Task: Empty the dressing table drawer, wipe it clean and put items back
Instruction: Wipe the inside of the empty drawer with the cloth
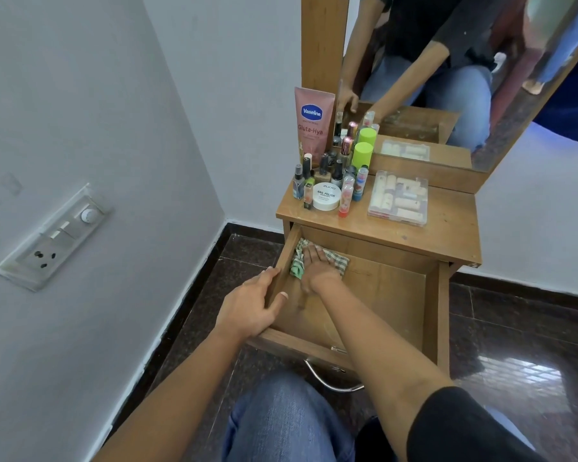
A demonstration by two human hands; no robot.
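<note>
- Head view: dressing table [447, 235] in a room corner, with its drawer [387, 295] pulled open.
- Left hand [254, 308] grips the drawer's left wall, thumb inside.
- Right hand [317, 270] lies flat with straight fingers, pressing a checked cloth [340, 261] into the drawer's back-left corner.
- Clear box [399, 201] and small bottles [331, 171] stand on the tabletop.

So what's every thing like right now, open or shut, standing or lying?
Drawer: pulled open, cloth inside.
Cloth: crumpled, pressed into the drawer's back left corner.
Right hand: flat on the cloth.
Left hand: grips the drawer's left wall.
Tube: upright.
Bottles: upright, capped.
Tub: lid on.
Box: lid shut, lying flat.
</note>
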